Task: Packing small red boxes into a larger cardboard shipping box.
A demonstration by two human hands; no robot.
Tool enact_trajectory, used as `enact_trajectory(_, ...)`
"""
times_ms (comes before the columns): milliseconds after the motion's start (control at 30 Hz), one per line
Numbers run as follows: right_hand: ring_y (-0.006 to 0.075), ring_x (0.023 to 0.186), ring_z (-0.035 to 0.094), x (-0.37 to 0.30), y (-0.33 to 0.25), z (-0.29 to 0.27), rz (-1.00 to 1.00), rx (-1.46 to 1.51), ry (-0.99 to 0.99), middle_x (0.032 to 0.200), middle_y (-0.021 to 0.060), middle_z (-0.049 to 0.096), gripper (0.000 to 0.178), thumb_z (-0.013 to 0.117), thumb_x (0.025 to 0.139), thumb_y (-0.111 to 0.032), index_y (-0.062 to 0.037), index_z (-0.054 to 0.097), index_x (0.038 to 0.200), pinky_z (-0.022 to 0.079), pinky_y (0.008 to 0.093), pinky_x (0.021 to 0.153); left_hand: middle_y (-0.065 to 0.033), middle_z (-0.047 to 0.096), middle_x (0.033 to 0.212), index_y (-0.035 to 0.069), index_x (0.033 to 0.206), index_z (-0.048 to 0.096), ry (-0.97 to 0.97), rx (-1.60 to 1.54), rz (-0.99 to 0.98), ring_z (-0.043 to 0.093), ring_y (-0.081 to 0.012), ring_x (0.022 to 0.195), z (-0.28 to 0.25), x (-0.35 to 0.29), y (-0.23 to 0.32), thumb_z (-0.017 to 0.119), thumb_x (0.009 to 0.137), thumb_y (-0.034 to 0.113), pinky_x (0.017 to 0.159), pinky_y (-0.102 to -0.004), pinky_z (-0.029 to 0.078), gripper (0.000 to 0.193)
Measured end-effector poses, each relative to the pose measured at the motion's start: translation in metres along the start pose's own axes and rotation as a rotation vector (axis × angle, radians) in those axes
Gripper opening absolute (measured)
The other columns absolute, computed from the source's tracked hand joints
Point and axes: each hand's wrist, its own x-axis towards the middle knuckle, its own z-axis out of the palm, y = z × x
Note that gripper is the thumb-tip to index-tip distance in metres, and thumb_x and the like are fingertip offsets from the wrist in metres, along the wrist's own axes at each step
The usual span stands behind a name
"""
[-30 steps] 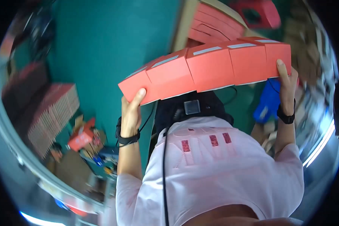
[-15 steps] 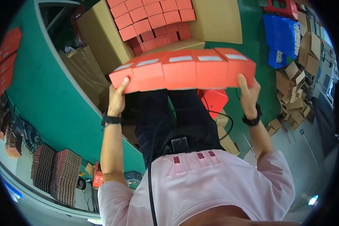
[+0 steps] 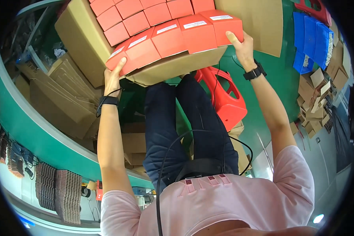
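Note:
A row of several red boxes with white labels on top is squeezed end to end between my two hands. My left hand presses the left end, its thumb on the near face. At the right end, my right hand grips the last box with its thumb in front. The row is at the near side of a large open cardboard carton, next to rows of other red boxes inside it. Whether the held row touches the carton's bottom or the boxes below is hidden.
A red plastic stool stands right of my legs. Flattened cardboard leans left of the carton, beside a green-topped table. Farther right are blue bins and a heap of torn cardboard. A black cable hangs across my front.
Both hands have moved the row of red boxes forward, away from my body, to the carton's near side. The red stool and the carton's near wall now show more fully.

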Motion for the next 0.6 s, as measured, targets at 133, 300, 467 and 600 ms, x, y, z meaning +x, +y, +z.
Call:
enact_trajectory(133, 0.0121, 0.09, 0.06, -0.028, 0.003, 0.0, 0.039, -0.05, 0.003, 0.099, 0.0084, 0.07, 0.041, 0.067, 0.089, -0.03, 0.0052, 0.065, 0.11, 0.048, 0.0296, 0.083, -0.0092, 0.065, 0.115, -0.004, 0.121, 0.06, -0.029, 0.011, -0.016, 0.06, -0.0155, 0.104, -0.008, -0.007, -0.002, 0.078, 0.082, 0.03, 0.094, -0.0301, 0.045, 0.055)
enact_trajectory(300, 0.0128, 0.094, 0.059, -0.005, 0.042, 0.02, 0.142, 0.098, 0.017, 0.104, 0.0082, 0.068, 0.041, 0.068, 0.089, -0.03, 0.004, 0.064, 0.112, 0.047, 0.0295, 0.086, -0.0095, 0.063, 0.12, -0.004, 0.124, 0.057, -0.072, 0.065, -0.061, 0.058, -0.0158, 0.109, -0.006, 0.015, -0.007, 0.076, 0.084, 0.028, 0.098, -0.031, 0.043, 0.055)
enact_trajectory(467, 0.0195, 0.122, 0.05, 0.036, 0.067, 0.043, 0.365, 0.501, -0.186, 0.13, 0.0106, 0.056, 0.061, 0.07, 0.087, -0.031, -0.001, 0.048, 0.135, 0.034, 0.0352, 0.107, -0.0088, 0.062, 0.121, -0.001, 0.127, 0.052, 0.098, -0.008, 0.181, 0.057, -0.0166, 0.109, 0.03, 0.048, -0.03, 0.079, 0.081, 0.024, 0.101, -0.0313, 0.041, 0.059)
enact_trajectory(600, 0.026, 0.128, 0.046, 0.049, 0.072, 0.052, 0.642, 0.522, -0.215, 0.14, 0.0102, 0.048, 0.061, 0.07, 0.088, -0.024, -0.0068, 0.041, 0.14, 0.027, 0.045, 0.114, -0.0089, 0.063, 0.119, -0.001, 0.125, 0.054, 0.209, -0.062, 0.265, 0.058, -0.0167, 0.106, 0.04, 0.08, -0.065, 0.082, 0.078, 0.019, 0.097, -0.0317, 0.044, 0.058)
